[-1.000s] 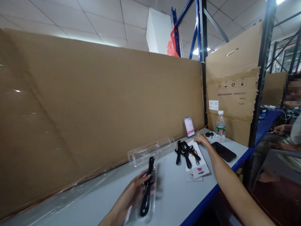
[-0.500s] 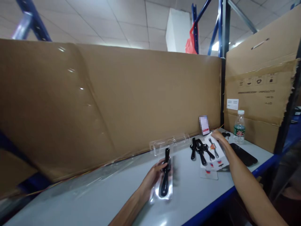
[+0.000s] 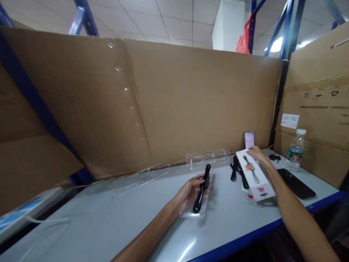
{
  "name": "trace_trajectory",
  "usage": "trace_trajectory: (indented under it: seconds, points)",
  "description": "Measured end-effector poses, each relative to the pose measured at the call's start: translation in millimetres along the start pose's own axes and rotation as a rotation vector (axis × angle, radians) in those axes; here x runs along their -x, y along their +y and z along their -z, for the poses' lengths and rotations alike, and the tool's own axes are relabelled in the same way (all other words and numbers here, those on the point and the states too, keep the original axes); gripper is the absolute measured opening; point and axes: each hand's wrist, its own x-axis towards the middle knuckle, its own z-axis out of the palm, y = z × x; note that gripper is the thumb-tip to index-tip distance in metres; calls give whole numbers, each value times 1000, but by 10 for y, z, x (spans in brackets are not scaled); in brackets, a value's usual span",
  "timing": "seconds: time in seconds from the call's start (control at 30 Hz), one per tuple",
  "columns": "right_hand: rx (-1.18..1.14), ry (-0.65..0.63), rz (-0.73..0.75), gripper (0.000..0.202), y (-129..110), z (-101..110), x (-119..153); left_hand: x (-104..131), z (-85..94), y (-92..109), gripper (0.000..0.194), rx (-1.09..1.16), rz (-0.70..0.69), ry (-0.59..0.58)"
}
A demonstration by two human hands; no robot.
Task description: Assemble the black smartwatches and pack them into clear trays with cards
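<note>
My left hand (image 3: pixel 189 193) is closed around a clear plastic tray (image 3: pixel 202 214) with a black-handled tool (image 3: pixel 200 198) in it, thumb lying on the tool. The tool's exact kind is not clear. At the right, my right hand (image 3: pixel 255 153) grips the top end of a white printed box (image 3: pixel 263 183), tilted, with a picture of a similar tool on its face. Several black tools (image 3: pixel 233 171) lie in a pile just left of the box, which partly covers them. Beneath the box shows part of a printed card (image 3: pixel 245 197).
Another clear plastic tray (image 3: pixel 195 162) lies by the cardboard wall (image 3: pixel 191 102). A small phone (image 3: pixel 249 139) leans at the back. A black phone (image 3: pixel 296 185), keys (image 3: pixel 275 157) and a water bottle (image 3: pixel 295 153) are on the right. Clear film (image 3: pixel 141 180) lies at the back left.
The white box has been raised from the table and turned more upright in my right hand. My left hand still holds the tray and tool. The view has swung left.
</note>
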Motion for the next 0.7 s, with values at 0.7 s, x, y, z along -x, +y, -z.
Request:
trace_trajectory:
  seconds: [0.7]
  points:
    - [487,-136,1182,49,-913,-528,1320,-11,233,69,43,-38,96,-305]
